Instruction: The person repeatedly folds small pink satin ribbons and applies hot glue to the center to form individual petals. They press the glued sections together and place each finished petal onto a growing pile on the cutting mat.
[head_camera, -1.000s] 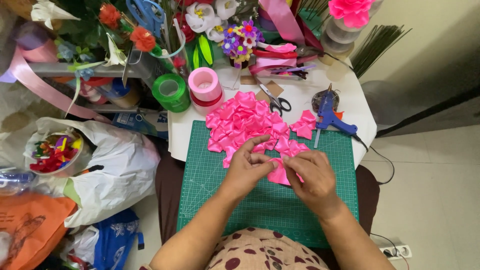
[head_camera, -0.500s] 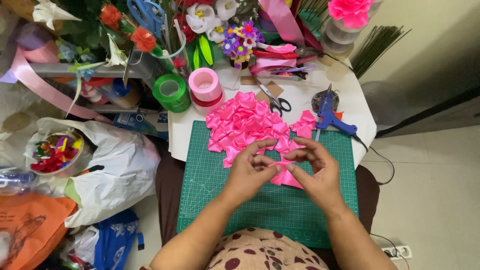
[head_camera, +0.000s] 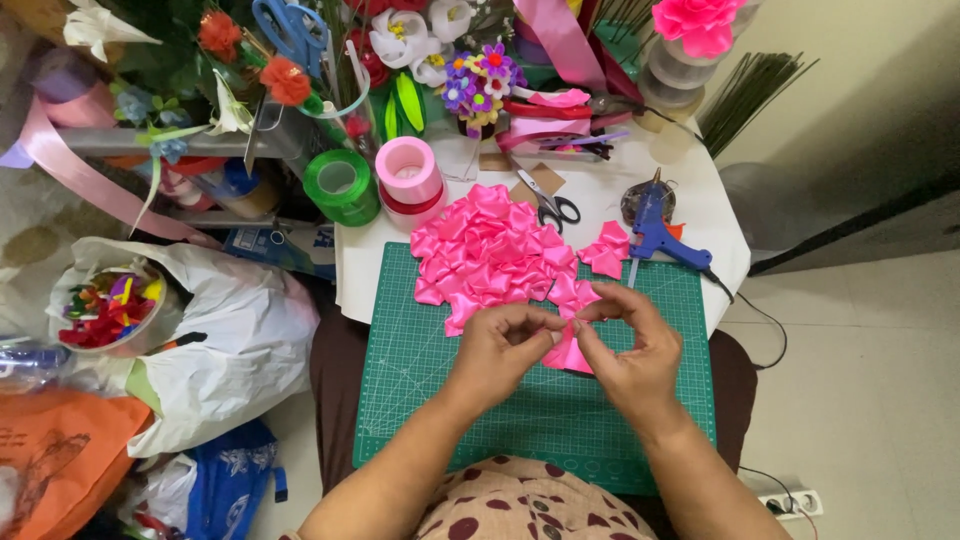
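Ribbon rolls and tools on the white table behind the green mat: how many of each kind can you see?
Green ribbon roll: 1
Pink ribbon roll: 1
Black-handled scissors: 1
Blue glue gun: 1
Total: 4
A red roll may sit under the pink one; too hidden to count. Both hands, left hand and right hand, hold a folded pink ribbon piece.

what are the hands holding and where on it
Both hands, left and right, pinch one folded pink ribbon piece by its upper edge, fingertips meeting above the green cutting mat.
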